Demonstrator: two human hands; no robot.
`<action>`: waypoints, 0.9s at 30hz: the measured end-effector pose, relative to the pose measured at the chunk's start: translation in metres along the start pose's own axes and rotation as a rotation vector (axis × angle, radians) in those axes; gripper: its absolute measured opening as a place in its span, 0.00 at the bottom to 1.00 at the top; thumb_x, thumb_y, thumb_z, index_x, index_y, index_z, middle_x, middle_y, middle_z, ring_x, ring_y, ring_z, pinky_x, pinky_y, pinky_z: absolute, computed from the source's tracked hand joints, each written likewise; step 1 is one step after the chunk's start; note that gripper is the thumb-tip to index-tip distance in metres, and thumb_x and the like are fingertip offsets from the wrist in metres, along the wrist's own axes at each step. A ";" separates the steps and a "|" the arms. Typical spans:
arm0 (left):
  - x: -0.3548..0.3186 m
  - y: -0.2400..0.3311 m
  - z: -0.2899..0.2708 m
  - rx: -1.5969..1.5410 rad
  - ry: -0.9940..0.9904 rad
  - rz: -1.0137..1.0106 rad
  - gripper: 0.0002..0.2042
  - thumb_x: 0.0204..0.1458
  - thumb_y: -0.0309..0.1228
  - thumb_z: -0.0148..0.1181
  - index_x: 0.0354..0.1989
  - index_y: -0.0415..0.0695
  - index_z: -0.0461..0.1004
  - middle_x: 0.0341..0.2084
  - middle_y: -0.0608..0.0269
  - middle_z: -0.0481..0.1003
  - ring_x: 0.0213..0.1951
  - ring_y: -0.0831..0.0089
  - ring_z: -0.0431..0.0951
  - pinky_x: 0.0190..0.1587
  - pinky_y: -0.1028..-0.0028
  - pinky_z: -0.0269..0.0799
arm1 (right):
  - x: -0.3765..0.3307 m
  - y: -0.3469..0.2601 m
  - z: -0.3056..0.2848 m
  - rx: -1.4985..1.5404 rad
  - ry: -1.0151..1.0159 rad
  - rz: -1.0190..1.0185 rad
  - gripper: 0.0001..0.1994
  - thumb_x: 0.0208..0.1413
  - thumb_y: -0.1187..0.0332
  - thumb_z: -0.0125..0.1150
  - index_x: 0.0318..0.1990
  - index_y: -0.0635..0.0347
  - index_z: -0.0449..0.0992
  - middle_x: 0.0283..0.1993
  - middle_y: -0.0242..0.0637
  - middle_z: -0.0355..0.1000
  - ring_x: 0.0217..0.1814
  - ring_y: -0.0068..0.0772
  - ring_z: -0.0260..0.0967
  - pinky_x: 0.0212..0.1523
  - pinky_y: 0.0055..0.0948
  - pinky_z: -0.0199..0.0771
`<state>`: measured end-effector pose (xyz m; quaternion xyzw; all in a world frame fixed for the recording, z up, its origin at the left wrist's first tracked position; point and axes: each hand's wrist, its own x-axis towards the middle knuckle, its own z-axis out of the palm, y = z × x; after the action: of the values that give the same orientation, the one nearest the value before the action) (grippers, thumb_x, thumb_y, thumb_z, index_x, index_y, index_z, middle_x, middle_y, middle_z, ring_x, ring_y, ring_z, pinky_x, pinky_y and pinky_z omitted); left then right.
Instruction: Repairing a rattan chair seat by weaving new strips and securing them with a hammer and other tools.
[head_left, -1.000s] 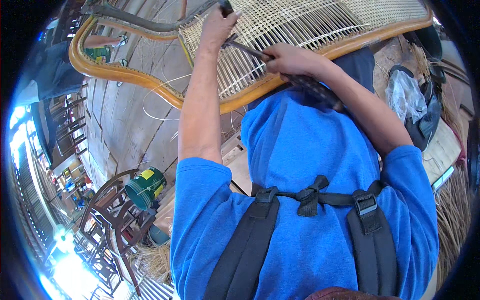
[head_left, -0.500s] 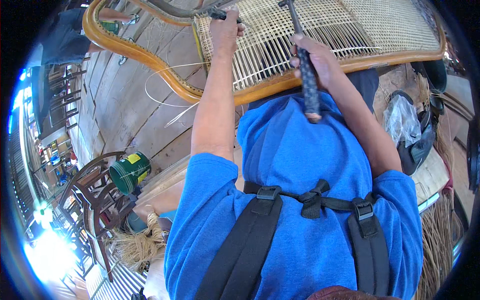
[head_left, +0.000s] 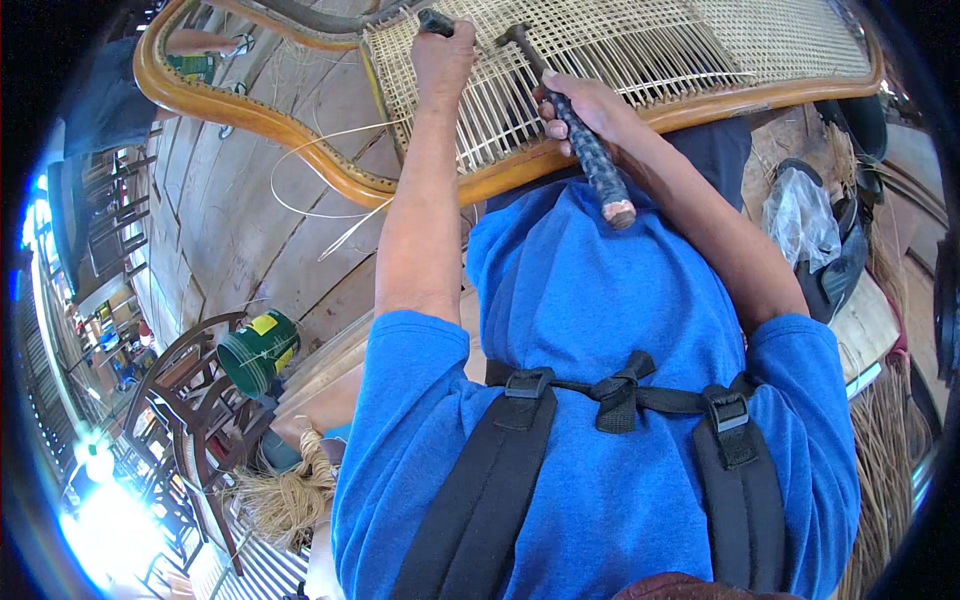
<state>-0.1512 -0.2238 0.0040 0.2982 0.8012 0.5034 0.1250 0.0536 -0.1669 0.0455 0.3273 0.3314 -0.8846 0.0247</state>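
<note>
A curved wooden furniture frame (head_left: 272, 122) with a woven cane panel (head_left: 800, 42) lies across my lap. Dense weave covers the panel's right part; looser strands with gaps show nearer me. My left hand (head_left: 443, 68) is closed around a tool with a black handle (head_left: 435, 22) over the panel's left part; the tool's tip is hidden. My right hand (head_left: 588, 108) grips a hammer (head_left: 592, 155) by its dark, checkered wrapped handle. The hammer's head is over the weave, to the right of my left hand and apart from it. Loose cane strands (head_left: 345, 238) hang off the near edge.
A green bucket (head_left: 258, 352) stands at the left by a dark wooden chair (head_left: 185, 385). Below it lies a bundle of pale fibre (head_left: 285, 492). At the right are a clear plastic bag (head_left: 800, 218) and long dry strands (head_left: 885, 460). Another person's leg (head_left: 195, 42) shows far left.
The hammer's head has swung left and down, closer to my left hand. My left hand still holds the black-handled tool. The whole view has shifted slightly.
</note>
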 end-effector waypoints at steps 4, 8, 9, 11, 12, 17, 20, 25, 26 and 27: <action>-0.010 0.019 -0.004 -0.169 -0.059 -0.118 0.14 0.46 0.36 0.56 0.18 0.38 0.71 0.10 0.60 0.72 0.14 0.76 0.73 0.19 0.77 0.68 | -0.001 0.001 0.000 0.008 -0.033 0.081 0.14 0.61 0.55 0.46 0.35 0.56 0.63 0.22 0.30 0.61 0.17 0.26 0.61 0.16 0.33 0.67; -0.005 0.024 -0.011 -0.397 0.022 -0.098 0.11 0.47 0.32 0.58 0.24 0.35 0.71 0.14 0.60 0.73 0.13 0.75 0.73 0.17 0.79 0.68 | -0.006 -0.005 -0.002 0.055 0.076 -0.037 0.16 0.60 0.54 0.48 0.40 0.59 0.65 0.21 0.26 0.61 0.16 0.21 0.59 0.14 0.27 0.66; 0.002 0.017 -0.010 -0.379 -0.014 -0.110 0.10 0.47 0.30 0.58 0.25 0.34 0.70 0.15 0.59 0.73 0.13 0.75 0.73 0.17 0.79 0.69 | -0.007 -0.007 -0.002 0.080 0.091 -0.026 0.16 0.60 0.54 0.47 0.40 0.59 0.65 0.21 0.27 0.61 0.16 0.21 0.59 0.14 0.27 0.66; 0.002 0.013 -0.005 -0.366 0.005 -0.109 0.10 0.47 0.30 0.58 0.26 0.34 0.70 0.15 0.59 0.73 0.14 0.75 0.73 0.17 0.79 0.69 | -0.005 -0.007 -0.006 0.082 0.082 -0.024 0.16 0.60 0.54 0.47 0.40 0.59 0.65 0.21 0.27 0.61 0.16 0.21 0.60 0.14 0.27 0.66; 0.002 0.010 -0.003 -0.351 0.032 -0.108 0.09 0.47 0.30 0.58 0.27 0.34 0.70 0.16 0.58 0.74 0.14 0.75 0.73 0.17 0.79 0.69 | -0.004 -0.006 -0.007 0.079 0.068 -0.017 0.16 0.60 0.54 0.47 0.40 0.59 0.65 0.21 0.27 0.61 0.17 0.21 0.60 0.14 0.27 0.66; 0.004 0.005 0.002 -0.337 -0.041 -0.074 0.09 0.47 0.31 0.57 0.30 0.37 0.70 0.15 0.64 0.71 0.15 0.77 0.73 0.18 0.78 0.68 | 0.004 -0.008 0.009 0.116 0.114 -0.042 0.15 0.60 0.54 0.46 0.39 0.58 0.64 0.21 0.26 0.61 0.16 0.21 0.60 0.14 0.26 0.66; 0.010 0.002 -0.002 -0.202 -0.035 -0.073 0.08 0.46 0.28 0.59 0.26 0.35 0.70 0.16 0.60 0.72 0.15 0.75 0.73 0.15 0.79 0.68 | 0.008 -0.013 0.006 0.047 0.019 0.083 0.16 0.61 0.52 0.44 0.40 0.57 0.64 0.21 0.25 0.61 0.17 0.20 0.59 0.14 0.26 0.63; 0.015 0.005 -0.003 -0.483 0.081 -0.095 0.09 0.47 0.29 0.59 0.25 0.35 0.69 0.16 0.59 0.72 0.15 0.74 0.73 0.15 0.78 0.68 | 0.009 -0.014 -0.001 0.031 0.104 0.004 0.16 0.61 0.53 0.43 0.41 0.57 0.64 0.21 0.25 0.60 0.16 0.20 0.58 0.14 0.26 0.63; 0.017 0.001 -0.001 -0.489 0.071 -0.086 0.09 0.47 0.29 0.59 0.26 0.35 0.69 0.17 0.58 0.72 0.15 0.74 0.73 0.15 0.78 0.68 | 0.010 -0.015 -0.001 0.006 0.093 -0.012 0.16 0.61 0.53 0.43 0.41 0.57 0.64 0.21 0.25 0.60 0.16 0.20 0.58 0.14 0.26 0.62; 0.018 -0.004 -0.001 -0.489 0.070 -0.086 0.09 0.47 0.29 0.59 0.26 0.35 0.69 0.17 0.58 0.72 0.15 0.74 0.73 0.15 0.78 0.68 | 0.010 -0.015 -0.002 0.007 0.067 -0.021 0.16 0.62 0.53 0.43 0.41 0.58 0.64 0.21 0.25 0.60 0.17 0.19 0.58 0.14 0.26 0.62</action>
<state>-0.1677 -0.2151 0.0025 0.2070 0.6715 0.6865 0.1867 0.0424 -0.1523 0.0468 0.3532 0.3323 -0.8745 0.0030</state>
